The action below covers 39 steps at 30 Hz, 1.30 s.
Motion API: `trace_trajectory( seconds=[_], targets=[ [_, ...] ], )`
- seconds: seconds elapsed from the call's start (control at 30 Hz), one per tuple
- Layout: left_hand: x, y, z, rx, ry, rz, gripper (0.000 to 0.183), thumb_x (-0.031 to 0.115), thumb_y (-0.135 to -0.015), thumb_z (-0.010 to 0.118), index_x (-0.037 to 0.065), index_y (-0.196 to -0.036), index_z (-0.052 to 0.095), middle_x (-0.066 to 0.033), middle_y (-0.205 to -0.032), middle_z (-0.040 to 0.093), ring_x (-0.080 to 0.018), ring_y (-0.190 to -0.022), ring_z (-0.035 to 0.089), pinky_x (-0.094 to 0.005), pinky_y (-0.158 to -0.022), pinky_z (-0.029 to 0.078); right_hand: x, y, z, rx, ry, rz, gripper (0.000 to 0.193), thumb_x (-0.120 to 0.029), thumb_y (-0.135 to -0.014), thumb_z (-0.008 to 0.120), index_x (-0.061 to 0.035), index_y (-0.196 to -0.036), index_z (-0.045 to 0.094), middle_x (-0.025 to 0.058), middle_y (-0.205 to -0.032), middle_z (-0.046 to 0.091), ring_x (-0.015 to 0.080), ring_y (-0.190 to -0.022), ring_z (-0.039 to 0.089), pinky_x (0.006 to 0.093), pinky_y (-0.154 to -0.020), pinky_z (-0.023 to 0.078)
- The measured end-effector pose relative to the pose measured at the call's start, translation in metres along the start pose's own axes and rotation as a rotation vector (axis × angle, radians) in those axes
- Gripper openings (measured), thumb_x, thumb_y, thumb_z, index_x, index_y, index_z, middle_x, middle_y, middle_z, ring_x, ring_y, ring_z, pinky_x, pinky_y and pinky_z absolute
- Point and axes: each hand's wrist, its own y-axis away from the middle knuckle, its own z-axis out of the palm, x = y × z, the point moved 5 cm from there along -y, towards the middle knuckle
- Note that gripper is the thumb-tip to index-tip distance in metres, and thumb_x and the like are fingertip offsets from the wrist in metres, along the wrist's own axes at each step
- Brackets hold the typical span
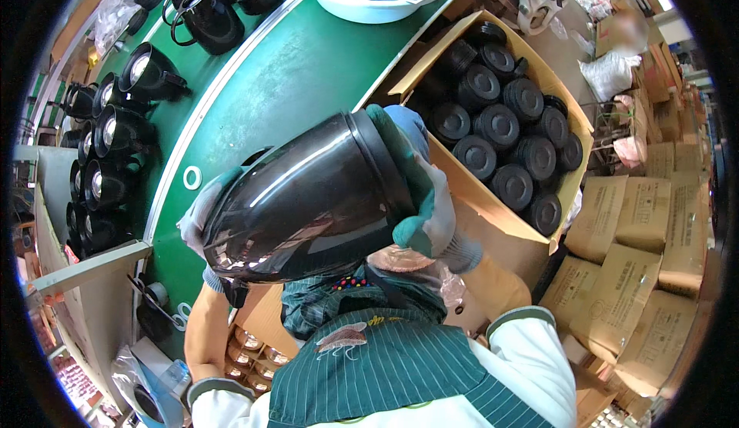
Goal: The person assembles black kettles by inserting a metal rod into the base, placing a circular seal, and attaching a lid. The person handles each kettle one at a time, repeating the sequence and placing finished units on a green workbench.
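Observation:
A large glossy black jug (300, 197), seemingly a thermos jug body, lies tilted across the front of my apron. My left hand (202, 211), in a pale glove, holds its lower left end; most of those fingers are behind it. At the banded right end, my right hand (425, 197) grips with a green-coated glove, the fingers spread over the end and the thumb at the lower rim. What is inside that end cannot be seen. A small white ring (192, 178) lies on the green table beside my left hand.
Round black lids (496, 124) fill an open carton (562, 235) at right. Several black jugs (115, 132) stand left, more (215, 24) at the far edge. A light-blue basin (362, 8) holds patterned cloth. Scissors (182, 316) lie near left. Closed cartons (623, 289) are stacked right.

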Motion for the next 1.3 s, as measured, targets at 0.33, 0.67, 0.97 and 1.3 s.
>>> trace_trajectory(
  seconds=[0.33, 0.67, 0.97, 1.3],
  targets=[
    [0.03, -0.02, -0.003, -0.006, -0.089, 0.059, 0.049, 0.013, -0.085, 0.08, 0.002, -0.13, 0.063, -0.0163, -0.126, 0.069, -0.0283, -0.116, 0.068, -0.0454, -0.103, 0.055, 0.011, -0.002, -0.006, -0.028, -0.059, 0.014, 0.075, -0.042, -0.109, 0.051, -0.0023, -0.164, 0.02, 0.0118, -0.165, 0.032, 0.0206, -0.149, 0.035, 0.0347, -0.125, 0.025],
    [0.011, 0.011, 0.025, -0.031, 0.213, -0.301, 0.043, 0.014, -0.084, 0.079, 0.006, -0.125, 0.069, -0.0125, -0.123, 0.071, -0.0272, -0.116, 0.069, -0.0457, -0.106, 0.054, -0.036, 0.011, 0.021, -0.055, 0.481, -0.391, 0.09, -0.057, -0.082, 0.078, -0.0054, -0.15, 0.052, 0.0279, -0.157, 0.037, 0.0452, -0.143, 0.042, 0.0499, -0.118, 0.035],
    [-0.014, 0.065, 0.087, -0.597, 1.285, -0.982, 0.038, 0.014, -0.083, 0.079, 0.009, -0.12, 0.073, -0.0091, -0.12, 0.073, -0.0262, -0.116, 0.069, -0.046, -0.108, 0.052, -0.073, 0.011, 0.066, -0.381, 0.724, -0.703, 0.079, -0.067, -0.067, 0.082, -0.03, -0.135, 0.069, 0.0309, -0.152, 0.043, 0.0506, -0.136, 0.049, 0.0618, -0.111, 0.04],
    [0.076, -0.039, -0.006, -0.239, -0.513, 0.428, 0.032, 0.017, -0.078, 0.079, 0.016, -0.11, 0.08, -0.004, -0.114, 0.075, -0.0266, -0.116, 0.069, -0.047, -0.111, 0.05, 0.13, 0.011, -0.043, -0.098, -0.017, 0.191, 0.064, -0.02, -0.112, 0.04, -0.0017, -0.166, 0.012, 0.0101, -0.173, 0.018, 0.0215, -0.158, 0.019, 0.0344, -0.129, 0.012]
  ],
)
